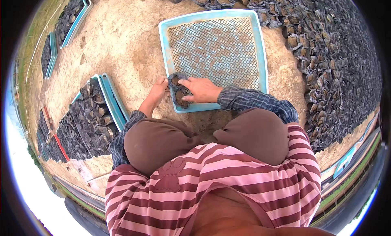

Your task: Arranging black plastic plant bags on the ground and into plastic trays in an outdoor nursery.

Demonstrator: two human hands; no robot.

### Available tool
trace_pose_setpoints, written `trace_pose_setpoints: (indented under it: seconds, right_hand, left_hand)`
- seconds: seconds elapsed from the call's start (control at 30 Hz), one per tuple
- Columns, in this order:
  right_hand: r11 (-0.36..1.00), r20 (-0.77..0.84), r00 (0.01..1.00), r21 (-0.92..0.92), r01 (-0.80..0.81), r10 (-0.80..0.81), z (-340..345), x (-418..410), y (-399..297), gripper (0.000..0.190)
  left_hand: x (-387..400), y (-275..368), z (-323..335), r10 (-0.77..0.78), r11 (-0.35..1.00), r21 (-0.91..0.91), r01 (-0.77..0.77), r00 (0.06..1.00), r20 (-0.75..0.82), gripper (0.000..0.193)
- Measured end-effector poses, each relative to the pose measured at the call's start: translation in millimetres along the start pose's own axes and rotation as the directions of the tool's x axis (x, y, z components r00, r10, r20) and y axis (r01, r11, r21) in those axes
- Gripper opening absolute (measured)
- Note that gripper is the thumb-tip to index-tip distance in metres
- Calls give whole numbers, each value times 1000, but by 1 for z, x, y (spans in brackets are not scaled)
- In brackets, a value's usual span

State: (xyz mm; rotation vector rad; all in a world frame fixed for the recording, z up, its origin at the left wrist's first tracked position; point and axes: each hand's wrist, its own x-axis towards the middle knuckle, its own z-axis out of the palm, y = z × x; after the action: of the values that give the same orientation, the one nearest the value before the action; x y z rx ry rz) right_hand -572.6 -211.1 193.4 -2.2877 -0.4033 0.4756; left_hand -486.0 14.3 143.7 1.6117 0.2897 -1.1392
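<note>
A shallow blue plastic mesh tray (263,62) lies on the ground before me, its grid smeared with soil. In its near left corner stand two small black plastic bags of soil, an upper bag (175,80) and a lower bag (182,102). My right hand (203,89) reaches over the tray and grips the pair, fingers on the upper one and thumb on the lower. Just outside the left rim is my left hand (157,91), close against the bags; its fingertips are partly hidden, so its hold is unclear.
Rows of soil-filled black bags (336,62) cover the ground at right and along the top. At left, more filled bags (91,113) stand beside upright blue trays (111,98). Further blue edging (52,55) lies at upper left. Bare sandy soil (122,37) surrounds the tray.
</note>
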Motion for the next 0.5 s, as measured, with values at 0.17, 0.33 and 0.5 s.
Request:
trace_pose_setpoints:
  seconds: [0.17, 0.33, 0.5]
  right_hand:
    - [995, -46, 998, 91, -43, 47, 46, 11, 7, 25]
    - [985, -16, 1000, 175, 11, -8, 44, 2, 14, 19]
    - [963, -344, 938, 238, 124, -36, -18, -27, 23, 19]
  left_hand:
    - [-5, -12, 3, -13, 997, 78, 5, 995, 96, 25]
    - [-18, -30, 9, 128, 970, -225, -88, 977, 171, 31]
    - [-32, -27, -37, 177, 984, 17, -177, 984, -24, 44]
